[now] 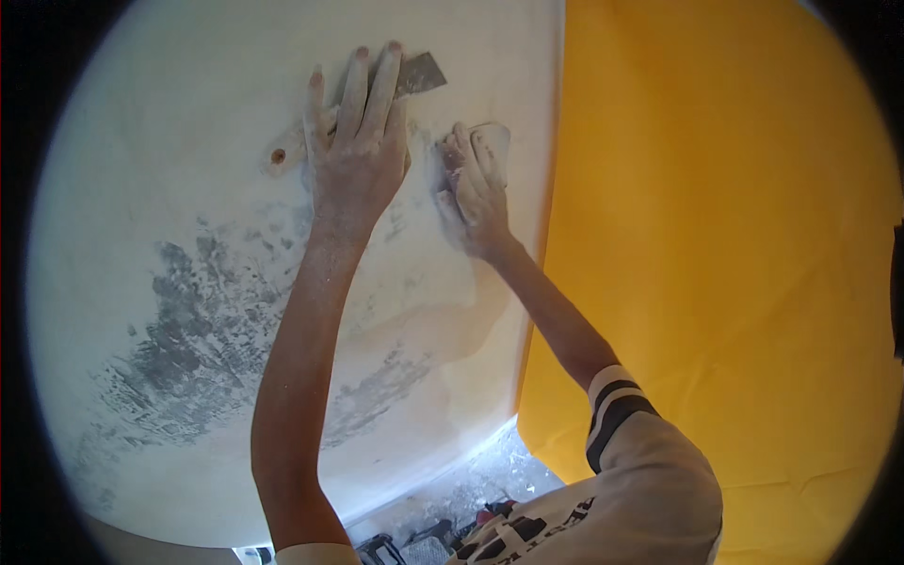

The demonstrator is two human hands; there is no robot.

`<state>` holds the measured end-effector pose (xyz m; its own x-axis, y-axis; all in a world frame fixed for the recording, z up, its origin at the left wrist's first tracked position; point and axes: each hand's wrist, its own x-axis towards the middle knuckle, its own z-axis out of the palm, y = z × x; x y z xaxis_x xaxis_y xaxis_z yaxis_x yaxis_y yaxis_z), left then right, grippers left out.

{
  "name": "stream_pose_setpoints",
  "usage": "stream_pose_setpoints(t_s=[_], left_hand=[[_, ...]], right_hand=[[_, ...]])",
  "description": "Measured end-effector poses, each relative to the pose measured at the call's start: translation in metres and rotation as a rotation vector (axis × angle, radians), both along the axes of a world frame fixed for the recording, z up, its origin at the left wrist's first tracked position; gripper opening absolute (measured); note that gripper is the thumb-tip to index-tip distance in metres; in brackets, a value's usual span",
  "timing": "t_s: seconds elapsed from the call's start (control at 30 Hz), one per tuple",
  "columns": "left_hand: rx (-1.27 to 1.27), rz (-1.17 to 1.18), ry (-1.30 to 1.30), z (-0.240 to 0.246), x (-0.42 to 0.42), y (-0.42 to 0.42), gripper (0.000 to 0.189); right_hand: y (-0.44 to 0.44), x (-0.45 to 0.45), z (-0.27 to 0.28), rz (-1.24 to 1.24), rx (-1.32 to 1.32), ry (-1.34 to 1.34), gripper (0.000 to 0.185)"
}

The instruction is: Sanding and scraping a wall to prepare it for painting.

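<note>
My left hand (359, 145), coated in pale dust, lies with spread fingers over a wide scraper pressed against the white plastered surface (233, 141). A dark blade corner (424, 73) of the scraper shows to the right of the fingers, and its pale handle end, with a round brown spot, shows to the left. To the right, my right hand (477, 187) holds a thin pale piece (497, 145) against the same surface; its kind cannot be told. The right fingers are bent and dusty. Grey, uneven patches (191, 346) mark the surface below and left of the hands.
A yellow surface (706, 233) adjoins the white one along an edge at the right. Below lies a dusty grey floor (487, 459), with dark items (424, 540) partly hidden near my shirt.
</note>
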<state>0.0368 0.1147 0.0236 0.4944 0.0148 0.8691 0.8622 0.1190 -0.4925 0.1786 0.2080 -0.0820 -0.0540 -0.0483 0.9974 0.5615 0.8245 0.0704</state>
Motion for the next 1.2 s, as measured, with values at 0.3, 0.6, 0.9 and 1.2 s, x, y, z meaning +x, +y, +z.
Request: stream_pose_setpoints(t_s=[0.3, 0.6, 0.9, 1.2], left_hand=[[0.043, 0.066, -0.035, 0.004, 0.007, -0.010, 0.012], [0.043, -0.054, -0.062, 0.000, 0.013, -0.003, 0.012], [0.072, -0.008, -0.020, 0.006, 0.009, -0.011, 0.018], [0.019, 0.054, -0.048, 0.005, 0.003, -0.017, 0.017]], right_hand=[[-0.002, 0.012, 0.015, -0.091, 0.042, -0.025, 0.058], [0.025, 0.037, 0.112, 0.021, 0.143, -0.045, 0.051], [-0.001, 0.034, 0.061, -0.040, -0.043, -0.140, 0.060], [-0.029, 0.020, -0.002, -0.060, -0.297, -0.140, 0.057]])
